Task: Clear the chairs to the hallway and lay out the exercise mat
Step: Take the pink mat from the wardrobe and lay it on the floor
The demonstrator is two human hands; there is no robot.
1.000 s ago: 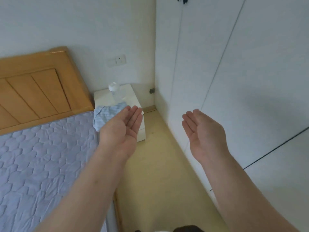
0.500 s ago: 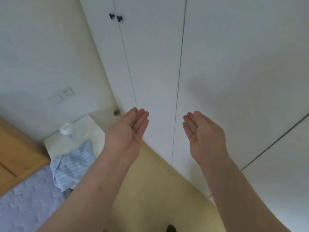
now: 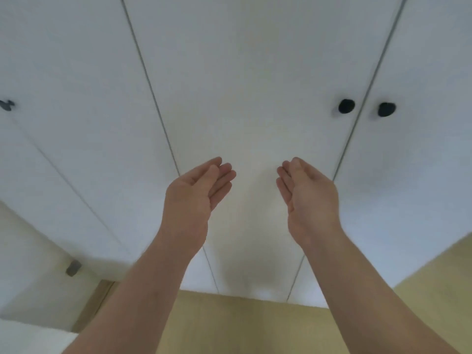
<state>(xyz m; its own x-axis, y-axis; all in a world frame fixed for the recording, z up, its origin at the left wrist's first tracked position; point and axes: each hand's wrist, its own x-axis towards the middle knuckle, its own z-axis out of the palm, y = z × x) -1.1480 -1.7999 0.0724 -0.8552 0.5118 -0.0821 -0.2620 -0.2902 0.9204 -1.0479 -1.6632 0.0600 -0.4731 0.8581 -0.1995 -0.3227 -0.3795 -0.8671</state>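
Note:
My left hand (image 3: 196, 190) and my right hand (image 3: 309, 195) are both raised in front of me, palms turned toward each other, fingers straight and together. Neither hand holds anything. They hover apart in front of a white wardrobe (image 3: 242, 85), without touching it. No chair and no exercise mat is in view.
The wardrobe doors fill most of the view, with two black round knobs (image 3: 346, 106) at the right and another knob (image 3: 6, 105) at the far left. Yellowish floor (image 3: 242, 325) runs along the wardrobe's base. A small grey door stop (image 3: 73, 267) sits low on the left wall.
The view has swung right, away from the bed and the nightstand, and now faces the wardrobe doors. Both hands stay raised, flat and empty in the same pose.

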